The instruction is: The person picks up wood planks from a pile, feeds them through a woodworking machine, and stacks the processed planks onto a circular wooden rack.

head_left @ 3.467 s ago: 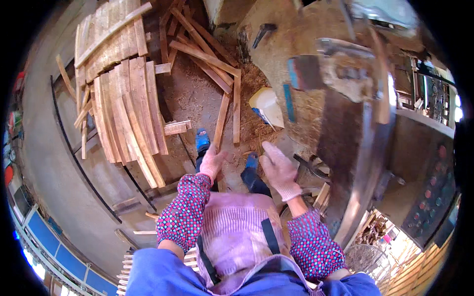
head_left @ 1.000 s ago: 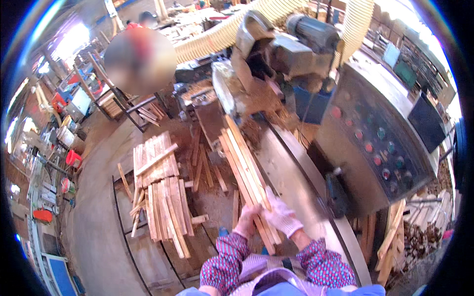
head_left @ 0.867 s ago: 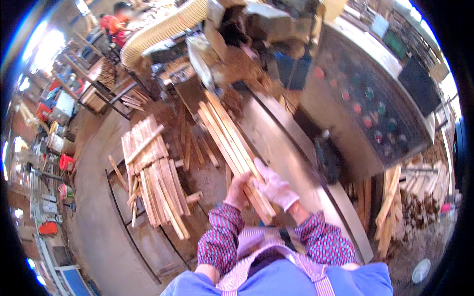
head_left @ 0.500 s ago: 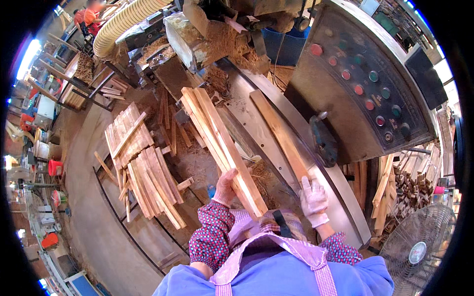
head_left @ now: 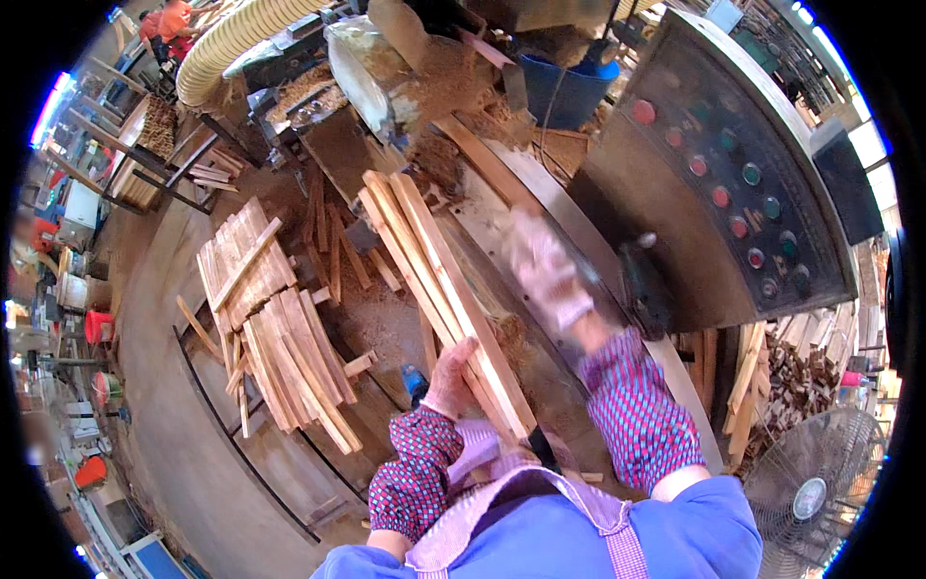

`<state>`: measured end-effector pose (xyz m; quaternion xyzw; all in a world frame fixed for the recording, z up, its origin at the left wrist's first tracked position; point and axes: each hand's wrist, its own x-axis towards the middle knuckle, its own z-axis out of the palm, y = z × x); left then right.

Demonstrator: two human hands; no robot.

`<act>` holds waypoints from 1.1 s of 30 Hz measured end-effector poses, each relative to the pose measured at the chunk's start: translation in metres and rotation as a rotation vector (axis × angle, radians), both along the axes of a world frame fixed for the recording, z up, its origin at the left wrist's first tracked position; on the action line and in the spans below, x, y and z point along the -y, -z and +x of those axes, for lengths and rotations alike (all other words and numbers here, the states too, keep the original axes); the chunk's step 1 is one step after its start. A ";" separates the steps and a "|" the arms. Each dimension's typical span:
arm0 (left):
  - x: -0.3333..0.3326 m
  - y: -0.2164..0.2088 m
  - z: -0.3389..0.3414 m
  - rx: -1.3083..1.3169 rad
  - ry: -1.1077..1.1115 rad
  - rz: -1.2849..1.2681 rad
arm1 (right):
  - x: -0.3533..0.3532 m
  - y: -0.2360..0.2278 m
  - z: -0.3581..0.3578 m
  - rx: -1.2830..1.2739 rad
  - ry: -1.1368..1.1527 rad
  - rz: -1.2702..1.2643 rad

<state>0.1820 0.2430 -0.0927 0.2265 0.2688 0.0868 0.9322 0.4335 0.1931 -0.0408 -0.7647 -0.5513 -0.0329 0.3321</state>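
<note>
A bundle of several long pale wood strips (head_left: pixel 449 299) slants across the middle. My gloved left hand (head_left: pixel 450 379) is closed round its near part. Farther right, a single wood strip (head_left: pixel 482 159) lies along the metal machine bed (head_left: pixel 675 381), its far end close to the sawdust-covered machine head (head_left: pixel 424 96). My gloved right hand (head_left: pixel 548 270) is at the near end of this strip, arm stretched forward. Motion blurs its fingers, so their grip does not show.
Stacked wood strips (head_left: pixel 289 347) lie on a low rack at left. A control panel (head_left: pixel 723 183) with red and green buttons stands at right, above a fan (head_left: pixel 808 497). A blue bucket (head_left: pixel 569 87) and a ribbed hose (head_left: pixel 236 43) are at the back.
My right hand has moved forward and left along the machine bed, and the single strip has slid away toward the machine head. My left hand still holds the bundle, nearly in place.
</note>
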 end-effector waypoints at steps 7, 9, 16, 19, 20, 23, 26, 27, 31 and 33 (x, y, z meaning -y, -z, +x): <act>0.015 -0.030 0.026 -0.055 0.002 0.070 | 0.134 -0.061 -0.137 -0.808 0.123 -0.301; 0.013 -0.040 0.023 -0.036 -0.042 0.055 | 0.173 -0.089 -0.144 -0.747 0.213 -0.373; 0.004 -0.016 0.021 -0.114 -0.146 0.136 | 0.218 -0.016 -0.102 0.165 0.358 -0.410; 0.002 -0.039 0.013 -0.106 -0.230 0.107 | 0.106 -0.009 -0.033 0.371 0.258 -0.355; 0.000 -0.040 0.010 -0.143 -0.244 0.141 | 0.064 -0.004 -0.009 0.366 0.229 -0.296; 0.000 -0.032 0.016 -0.162 -0.265 0.149 | -0.055 -0.013 0.054 0.351 0.120 -0.226; -0.005 -0.032 0.015 -0.098 -0.249 0.151 | -0.092 -0.001 0.072 0.383 0.082 -0.042; -0.008 -0.025 0.012 -0.091 -0.272 0.140 | -0.095 -0.022 0.043 0.155 0.068 0.082; -0.006 -0.014 0.027 -0.160 -0.308 0.167 | 0.016 -0.034 -0.059 -0.670 -0.110 -0.237; 0.003 -0.031 0.043 -0.157 -0.289 0.233 | 0.062 -0.071 -0.113 -0.758 -0.222 -0.374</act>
